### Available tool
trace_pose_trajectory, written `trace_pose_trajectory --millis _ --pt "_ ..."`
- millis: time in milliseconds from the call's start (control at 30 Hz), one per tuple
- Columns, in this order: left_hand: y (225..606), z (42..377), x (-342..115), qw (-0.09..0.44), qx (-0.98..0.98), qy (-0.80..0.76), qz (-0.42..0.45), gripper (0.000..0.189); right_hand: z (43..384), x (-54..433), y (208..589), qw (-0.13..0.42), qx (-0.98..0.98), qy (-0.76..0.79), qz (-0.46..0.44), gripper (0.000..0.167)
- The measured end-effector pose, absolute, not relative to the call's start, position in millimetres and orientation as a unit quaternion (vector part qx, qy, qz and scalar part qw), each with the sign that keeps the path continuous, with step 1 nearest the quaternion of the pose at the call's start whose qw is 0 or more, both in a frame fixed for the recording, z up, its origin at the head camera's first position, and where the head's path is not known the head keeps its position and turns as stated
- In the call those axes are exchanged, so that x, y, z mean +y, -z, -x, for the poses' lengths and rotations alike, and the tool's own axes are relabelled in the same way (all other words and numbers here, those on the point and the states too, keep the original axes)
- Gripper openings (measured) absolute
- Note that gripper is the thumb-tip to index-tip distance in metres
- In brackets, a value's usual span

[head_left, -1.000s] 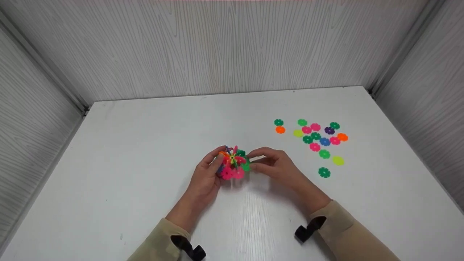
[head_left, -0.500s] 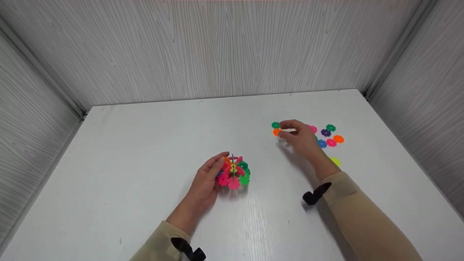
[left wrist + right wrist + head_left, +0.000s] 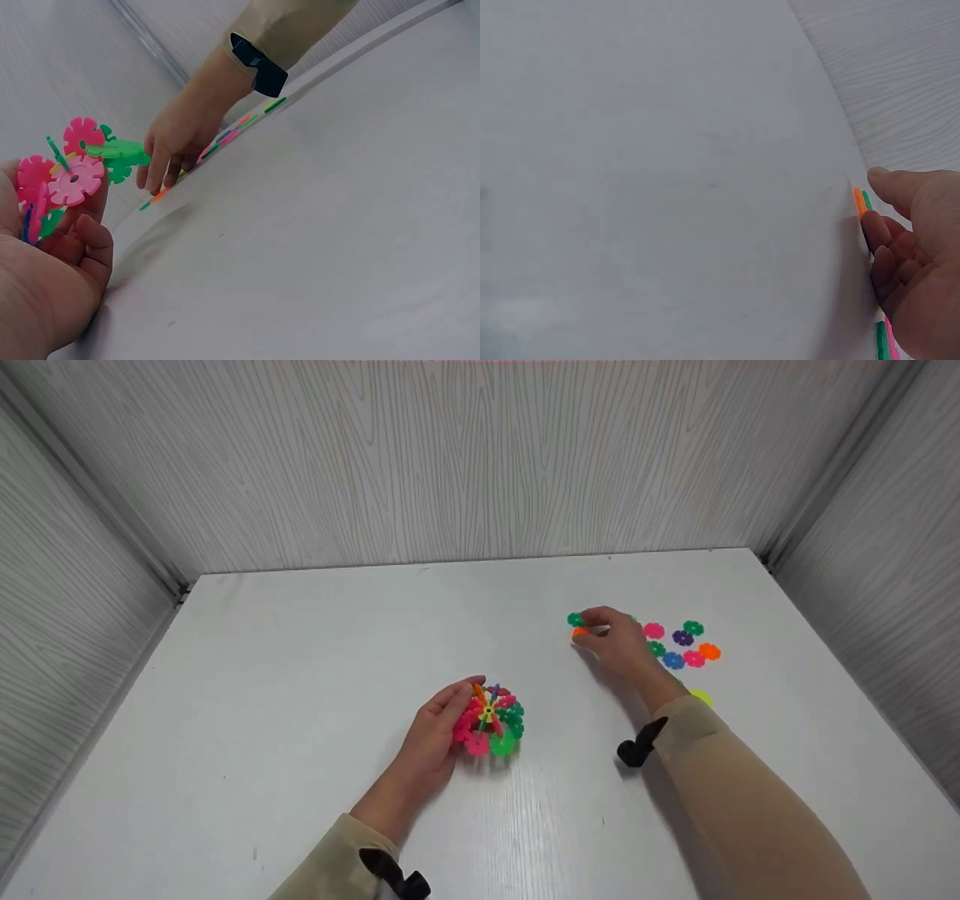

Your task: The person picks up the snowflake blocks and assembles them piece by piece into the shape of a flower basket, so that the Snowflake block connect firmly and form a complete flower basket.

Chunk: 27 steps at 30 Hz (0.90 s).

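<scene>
Left hand (image 3: 433,729) pinches the flower cluster (image 3: 489,711) just below centre frame: probably light, flexible plastic, best gripped gently by its edge. Right hand (image 3: 619,646), thumb and forefinger apart, at the orange disc (image 3: 579,631), right of centre.

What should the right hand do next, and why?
Probably pinch the orange flower-shaped plastic disc: the bare right hand is right at it with thumb and fingertips apart, while the bare left hand holds a rounded multicoloured cluster of similar plastic discs.
</scene>
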<state>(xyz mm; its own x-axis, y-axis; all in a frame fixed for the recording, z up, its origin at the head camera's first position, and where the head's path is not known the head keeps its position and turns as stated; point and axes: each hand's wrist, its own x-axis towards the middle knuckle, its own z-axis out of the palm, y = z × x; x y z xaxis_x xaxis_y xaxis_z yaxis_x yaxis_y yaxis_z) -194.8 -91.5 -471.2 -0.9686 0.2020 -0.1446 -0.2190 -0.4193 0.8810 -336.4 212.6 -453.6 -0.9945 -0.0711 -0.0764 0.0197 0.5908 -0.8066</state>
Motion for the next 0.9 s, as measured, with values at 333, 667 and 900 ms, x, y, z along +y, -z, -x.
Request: trace_pose_trajectory --millis 333,667,900 --pt "472 194 -92 0.129 0.528 -0.839 0.008 0.054 340 209 461 0.039 0.905 0.422 0.047 0.04" --pt "471 193 -93 0.14 0.531 -0.836 -0.015 0.058 331 211 456 0.062 0.911 0.406 0.041 0.028" --pt "471 195 -92 0.124 0.561 -0.818 -0.019 0.054 312 202 448 0.069 0.882 0.463 0.057 0.026"
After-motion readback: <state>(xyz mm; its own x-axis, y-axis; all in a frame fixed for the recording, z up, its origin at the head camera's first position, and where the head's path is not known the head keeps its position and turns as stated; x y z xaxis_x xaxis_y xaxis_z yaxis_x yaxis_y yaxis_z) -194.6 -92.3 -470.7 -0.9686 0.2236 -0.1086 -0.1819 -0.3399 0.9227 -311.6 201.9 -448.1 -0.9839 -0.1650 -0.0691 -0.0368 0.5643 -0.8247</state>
